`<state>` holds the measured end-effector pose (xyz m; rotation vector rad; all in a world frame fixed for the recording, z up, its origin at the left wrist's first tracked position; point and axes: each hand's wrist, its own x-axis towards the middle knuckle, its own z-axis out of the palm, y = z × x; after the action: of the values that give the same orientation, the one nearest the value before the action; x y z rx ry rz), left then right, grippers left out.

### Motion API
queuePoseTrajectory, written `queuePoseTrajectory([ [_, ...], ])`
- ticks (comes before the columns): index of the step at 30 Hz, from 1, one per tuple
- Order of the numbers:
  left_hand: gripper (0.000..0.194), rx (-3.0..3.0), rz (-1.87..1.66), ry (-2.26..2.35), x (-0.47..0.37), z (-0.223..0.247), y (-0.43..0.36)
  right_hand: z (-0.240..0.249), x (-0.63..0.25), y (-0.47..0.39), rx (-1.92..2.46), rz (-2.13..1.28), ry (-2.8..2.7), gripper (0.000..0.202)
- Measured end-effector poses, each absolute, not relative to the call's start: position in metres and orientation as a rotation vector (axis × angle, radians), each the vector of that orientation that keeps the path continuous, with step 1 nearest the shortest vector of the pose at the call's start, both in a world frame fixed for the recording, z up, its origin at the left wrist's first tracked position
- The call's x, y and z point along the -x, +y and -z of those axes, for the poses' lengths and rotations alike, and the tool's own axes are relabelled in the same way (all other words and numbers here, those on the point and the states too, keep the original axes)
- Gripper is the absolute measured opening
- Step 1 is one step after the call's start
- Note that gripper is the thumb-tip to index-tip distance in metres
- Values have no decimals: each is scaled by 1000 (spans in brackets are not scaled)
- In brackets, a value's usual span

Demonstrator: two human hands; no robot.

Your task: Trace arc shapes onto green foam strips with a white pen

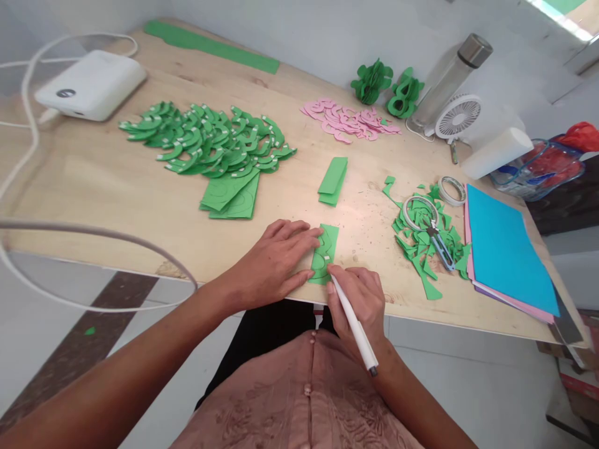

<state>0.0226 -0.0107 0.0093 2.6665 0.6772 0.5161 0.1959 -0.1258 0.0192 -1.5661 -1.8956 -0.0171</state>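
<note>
A small green paper piece (329, 240) lies near the table's front edge, with curved outlines and a small white patch on it. My left hand (285, 259) rests flat at its left side, fingers stretched out and their tips on the paper. In my right hand (362, 299) is a white pen (354, 324), its tip end down at the paper's lower right. Just beyond lies a folded green paper (333, 181). Farther left, outlined green sheets (234, 196) sit beside a heap of green cut-out curves (215, 140) bearing white tabs.
Green scraps (428, 262) lie on the right with scissors (440, 246) and tape rolls (452, 190). Beyond them are coloured sheets (510, 249). Pink cut-outs (349, 118), a bottle (449, 81) and a small fan (458, 116) stand behind. A white device (93, 84) trails cables at left.
</note>
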Motion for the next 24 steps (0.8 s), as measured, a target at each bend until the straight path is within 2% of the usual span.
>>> queuePoseTrajectory([
  [5,29,-2639,-516,678,-22,-11,-11,-21,-196,-126,1586,-37,-1867,24],
  [15,27,-2659,-541,673,-21,-9,-11,-31,-194,-109,1599,-451,-1494,17],
  [24,27,-2621,-591,676,-20,-6,-12,-28,-188,-98,1691,-462,-1464,6],
])
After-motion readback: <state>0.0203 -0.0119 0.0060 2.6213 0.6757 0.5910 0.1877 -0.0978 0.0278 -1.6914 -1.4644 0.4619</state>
